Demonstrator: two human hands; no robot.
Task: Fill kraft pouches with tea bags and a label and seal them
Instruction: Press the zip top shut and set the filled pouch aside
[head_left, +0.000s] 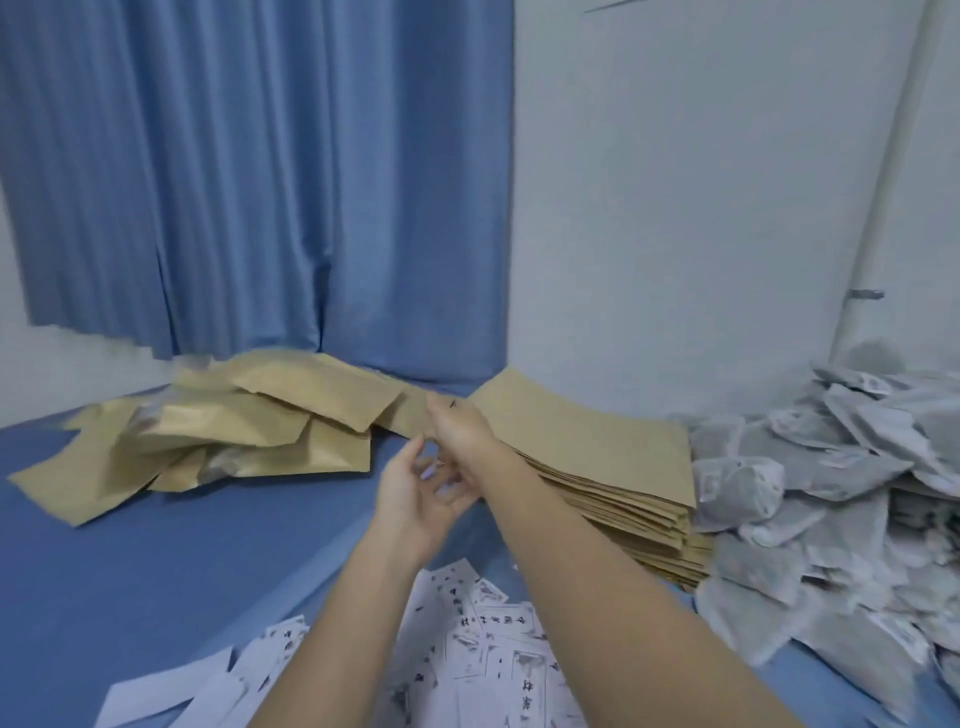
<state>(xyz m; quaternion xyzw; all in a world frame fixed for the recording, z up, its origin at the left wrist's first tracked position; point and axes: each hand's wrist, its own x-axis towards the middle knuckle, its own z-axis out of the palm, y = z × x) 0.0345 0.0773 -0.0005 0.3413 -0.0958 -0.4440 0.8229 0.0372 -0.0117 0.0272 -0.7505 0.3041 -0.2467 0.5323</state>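
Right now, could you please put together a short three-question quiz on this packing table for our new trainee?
1. True or false: the flat stack of empty pouches lies between the pile of filled pouches and the heap of tea bags.
2. Which hand reaches farther, to the far corner of the flat stack? A) left hand B) right hand
3. Fill in: the printed labels lie scattered at the ____ edge of the blue table.

Key: 1 true; 2 B; 3 near.
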